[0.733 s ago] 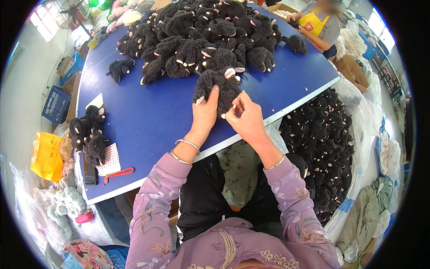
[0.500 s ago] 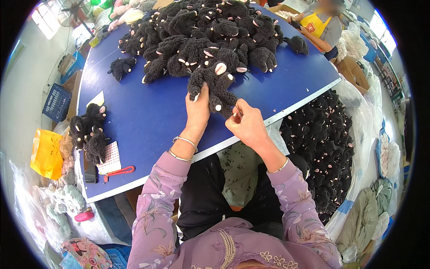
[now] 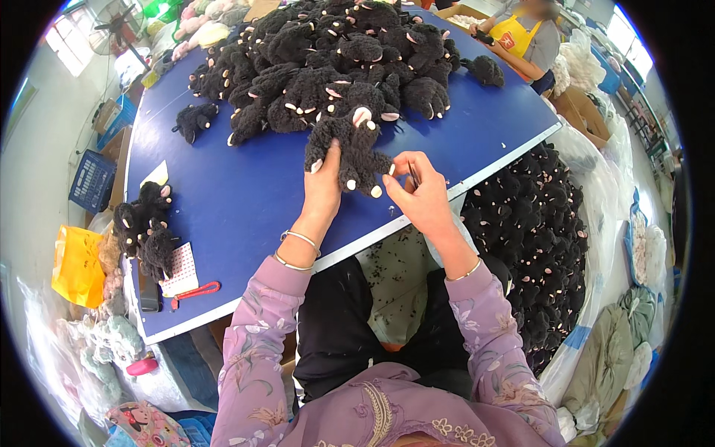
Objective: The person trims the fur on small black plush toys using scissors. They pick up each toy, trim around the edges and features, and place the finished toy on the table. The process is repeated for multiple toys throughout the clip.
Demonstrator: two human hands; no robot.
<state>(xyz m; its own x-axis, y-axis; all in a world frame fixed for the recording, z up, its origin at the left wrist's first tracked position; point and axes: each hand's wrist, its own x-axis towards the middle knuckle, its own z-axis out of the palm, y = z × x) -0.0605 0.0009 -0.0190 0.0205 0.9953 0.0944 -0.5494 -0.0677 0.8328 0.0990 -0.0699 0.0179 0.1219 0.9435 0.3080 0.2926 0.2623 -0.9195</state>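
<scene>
A black plush toy (image 3: 346, 153) with pale paw tips and a pinkish ear is held above the table's near edge. My left hand (image 3: 322, 182) is closed around one side of it, thumb on the fur. To its right, my right hand (image 3: 423, 190) is closed on a thin dark tool (image 3: 414, 175), whose exact kind is too small to make out. The right fingertips are beside a pale-tipped limb of the toy; whether they touch it I cannot tell. Just beyond lies a large pile of similar black plush toys (image 3: 313, 82) on the blue table (image 3: 246, 201).
Several black toys (image 3: 145, 227) lie at the table's left, near a dotted card (image 3: 181, 270) and a red cord (image 3: 197, 293). A big bag of black toys (image 3: 529, 253) stands to my right. A person in a yellow apron (image 3: 516, 39) works at the far right.
My right hand has drawn slightly up and to the right from the toy's lower limb, and the dark tool now shows in it. My left hand still holds the toy.
</scene>
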